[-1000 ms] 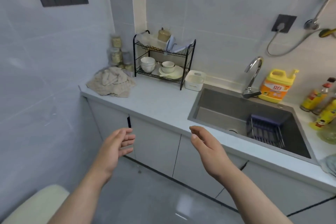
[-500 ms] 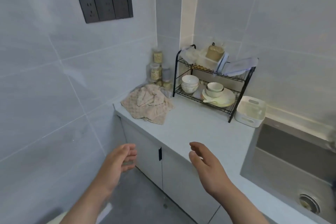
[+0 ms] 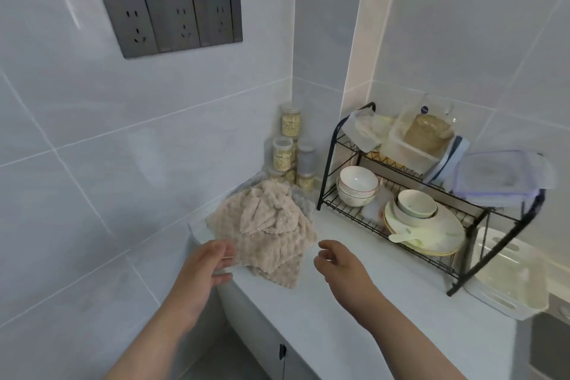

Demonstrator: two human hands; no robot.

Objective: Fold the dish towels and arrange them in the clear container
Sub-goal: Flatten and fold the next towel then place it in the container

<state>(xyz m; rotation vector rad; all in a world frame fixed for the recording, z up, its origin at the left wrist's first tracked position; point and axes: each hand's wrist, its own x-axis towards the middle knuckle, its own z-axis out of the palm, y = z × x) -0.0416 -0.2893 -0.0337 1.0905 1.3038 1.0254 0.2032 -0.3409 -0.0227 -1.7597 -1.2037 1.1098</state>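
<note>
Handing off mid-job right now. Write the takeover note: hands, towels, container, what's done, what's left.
Left hand: open, empty, at the near edge of the dish towels; contact unclear.
Right hand: open, empty, over the counter just right of the pile.
Towels: crumpled beige heap in the counter's corner, beside the dish rack.
Container: translucent bin right of the rack, no towels in it.
Done: nothing folded. Left: fold each towel, arrange all in the bin.

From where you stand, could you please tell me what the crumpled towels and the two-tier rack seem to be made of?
Towels: soft beige cloth, perhaps microfibre, going by the fuzzy, bumpy pile. Rack: metal wire, apparently coated matte black, shown by bent rods and mesh shelves.
</note>
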